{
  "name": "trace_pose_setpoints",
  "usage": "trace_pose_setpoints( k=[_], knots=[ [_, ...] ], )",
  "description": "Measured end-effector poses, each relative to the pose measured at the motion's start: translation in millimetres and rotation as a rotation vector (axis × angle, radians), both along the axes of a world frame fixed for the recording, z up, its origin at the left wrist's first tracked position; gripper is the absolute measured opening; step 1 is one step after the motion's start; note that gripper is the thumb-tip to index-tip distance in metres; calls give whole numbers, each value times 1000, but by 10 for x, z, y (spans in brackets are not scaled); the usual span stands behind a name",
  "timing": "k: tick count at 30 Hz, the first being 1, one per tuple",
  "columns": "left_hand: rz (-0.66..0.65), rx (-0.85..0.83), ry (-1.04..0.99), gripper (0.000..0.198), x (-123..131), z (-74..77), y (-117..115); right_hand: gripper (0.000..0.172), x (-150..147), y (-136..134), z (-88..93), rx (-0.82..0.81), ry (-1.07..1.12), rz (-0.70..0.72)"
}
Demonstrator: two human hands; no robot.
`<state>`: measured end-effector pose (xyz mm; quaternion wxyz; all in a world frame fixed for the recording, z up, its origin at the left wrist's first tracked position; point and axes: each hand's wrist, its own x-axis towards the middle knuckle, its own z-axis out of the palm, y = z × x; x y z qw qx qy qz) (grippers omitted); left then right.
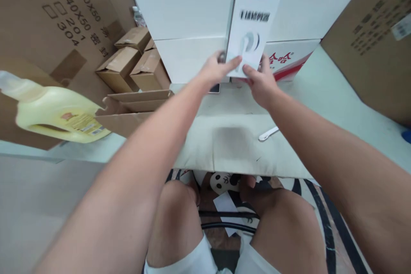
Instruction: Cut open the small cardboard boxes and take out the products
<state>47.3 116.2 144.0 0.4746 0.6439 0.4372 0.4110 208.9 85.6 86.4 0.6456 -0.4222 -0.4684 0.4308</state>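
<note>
I hold a tall white product box upright over the far side of the white table. It has a teal label at the top, black printing and a picture of a white item in the middle. My left hand grips its lower left corner with the forefinger stretched across the front. My right hand pinches its lower right edge. A small dark object lies on the table just under my left hand. A white plastic piece lies on the pale cloth nearer to me.
Large white cartons stand behind the box, one with red print. Small brown cardboard boxes and an open flat carton sit at left. A yellow detergent bottle lies at far left. A big brown carton fills the right.
</note>
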Motion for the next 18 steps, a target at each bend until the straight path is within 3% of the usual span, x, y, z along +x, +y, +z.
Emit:
trace_pose_setpoints(
  k=[5, 7, 9, 13, 18],
  knots=[
    [-65, -204, -50, 44, 92, -897, -760, 53, 373, -550, -616, -312, 216, -183],
    [-161, -310, -57, 36, 20, -1201, -1019, 44, 702, -742, -761, -375, 243, -320],
    [-243, -374, -50, 34, -52, -1407, -1184, 34, 1115, -870, -801, -442, 196, -520],
    [-423, -297, 86, 36, -96, -1519, -1277, 25, 1963, -944, -685, -589, 22, -819],
    [-509, -310, 149, 45, -46, -1499, -1213, 15, 2585, -729, -636, -738, -69, -949]
  ],
)
